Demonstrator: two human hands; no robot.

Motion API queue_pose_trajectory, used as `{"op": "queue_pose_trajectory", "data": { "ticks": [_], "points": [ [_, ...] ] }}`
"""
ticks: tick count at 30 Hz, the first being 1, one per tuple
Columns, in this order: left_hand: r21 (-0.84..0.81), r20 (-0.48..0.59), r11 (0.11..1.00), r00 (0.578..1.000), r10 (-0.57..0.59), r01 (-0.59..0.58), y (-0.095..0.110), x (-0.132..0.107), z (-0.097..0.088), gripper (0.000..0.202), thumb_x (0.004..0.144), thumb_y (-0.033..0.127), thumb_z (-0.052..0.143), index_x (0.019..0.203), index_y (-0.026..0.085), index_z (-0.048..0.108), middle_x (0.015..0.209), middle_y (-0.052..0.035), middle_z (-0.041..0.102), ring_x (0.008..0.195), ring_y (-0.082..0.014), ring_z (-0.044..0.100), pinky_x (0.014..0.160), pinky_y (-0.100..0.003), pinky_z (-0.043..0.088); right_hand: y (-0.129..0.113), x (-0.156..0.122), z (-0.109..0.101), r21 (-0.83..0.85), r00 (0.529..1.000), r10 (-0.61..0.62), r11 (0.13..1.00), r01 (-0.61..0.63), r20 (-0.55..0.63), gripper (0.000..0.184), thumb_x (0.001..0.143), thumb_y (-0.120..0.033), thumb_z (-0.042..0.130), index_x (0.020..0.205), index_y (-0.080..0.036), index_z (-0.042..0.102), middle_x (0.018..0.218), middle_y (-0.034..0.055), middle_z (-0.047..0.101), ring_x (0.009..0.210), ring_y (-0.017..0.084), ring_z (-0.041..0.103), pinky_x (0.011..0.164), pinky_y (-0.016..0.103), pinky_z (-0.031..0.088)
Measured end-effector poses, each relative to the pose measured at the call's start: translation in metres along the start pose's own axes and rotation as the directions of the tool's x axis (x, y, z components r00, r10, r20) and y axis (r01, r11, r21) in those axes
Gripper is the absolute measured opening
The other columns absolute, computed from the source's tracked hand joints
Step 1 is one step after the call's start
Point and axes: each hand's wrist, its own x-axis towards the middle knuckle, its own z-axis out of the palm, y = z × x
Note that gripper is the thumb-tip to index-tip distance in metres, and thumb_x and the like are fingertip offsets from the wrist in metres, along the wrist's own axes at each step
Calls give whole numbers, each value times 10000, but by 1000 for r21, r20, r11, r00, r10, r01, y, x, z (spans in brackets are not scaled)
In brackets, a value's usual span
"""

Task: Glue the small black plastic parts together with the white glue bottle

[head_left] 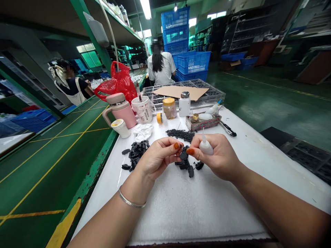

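My left hand (161, 155) is closed in a pinch on a small black part (182, 147), mostly hidden by the fingertips. Cradled in my right hand (217, 155) is a small white squeeze bottle (206, 147) with a thin nozzle pointing up. The thumb and forefinger of that hand come close to the black part; whether they touch it I cannot tell. Below the hands lies a small group of black plastic pieces (190, 170). To the left is a larger heap of black plastic pieces (137, 153), and behind, a pile of tiny black parts (178, 133).
Along the back stand a pink mug (122, 112), a patterned cup (143, 110), a yellow-lidded jar (169, 108), a white pump bottle (184, 105) and a small box (204, 123). A utility knife (228, 129) lies at right. Two people sit beyond, near stacked blue crates (176, 31).
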Motion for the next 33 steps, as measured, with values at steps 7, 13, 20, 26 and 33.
{"op": "queue_pose_trajectory", "data": {
  "ticks": [7, 13, 20, 26, 33],
  "points": [
    [0, 16, 1000, 1000, 3, -3, -1, -1, 0, 170, 674, 245, 797, 728, 125, 690, 693, -10, 633, 616, -67, 583, 603, -170, 510, 0, 0, -1, -3, 1000, -27, 1000, 27, -1, 300, 790, -349, 664, 615, -136, 548, 513, -35, 460, 481, 57, 368, 451, 193, 282],
    [10, 15, 1000, 1000, 5, -5, 0, -1, 0, 188, 670, 265, 801, 722, 125, 686, 699, -15, 631, 628, -75, 583, 599, -175, 510, -2, 1, 0, -14, 999, -37, 999, 37, 1, 278, 791, -307, 664, 612, -131, 547, 510, -40, 459, 478, 48, 365, 448, 183, 278],
    [71, -22, 997, 1000, 17, -15, 0, -1, 0, 192, 670, 268, 797, 713, 123, 677, 714, -18, 638, 610, -80, 580, 578, -191, 500, -4, 2, -2, -76, 999, -43, 996, 44, 10, 300, 791, -317, 655, 594, -121, 541, 502, -39, 448, 474, 46, 363, 440, 180, 268],
    [199, -73, 978, 995, 73, -57, 2, 0, -1, 198, 637, 268, 814, 686, 122, 690, 705, -23, 659, 617, -92, 589, 585, -205, 489, -3, 4, -3, -161, 999, 17, 987, -11, 39, 331, 810, -343, 612, 581, -113, 543, 490, -35, 431, 465, 46, 352, 426, 179, 253],
    [184, -57, 983, 998, 24, -13, 2, 2, -6, 223, 595, 265, 838, 680, 115, 696, 703, -38, 672, 600, -97, 591, 571, -208, 479, -5, 3, -1, -219, 994, -103, 970, 109, 36, 334, 808, -336, 638, 578, -109, 552, 511, -35, 444, 485, 41, 360, 461, 185, 250]
  ]
}}
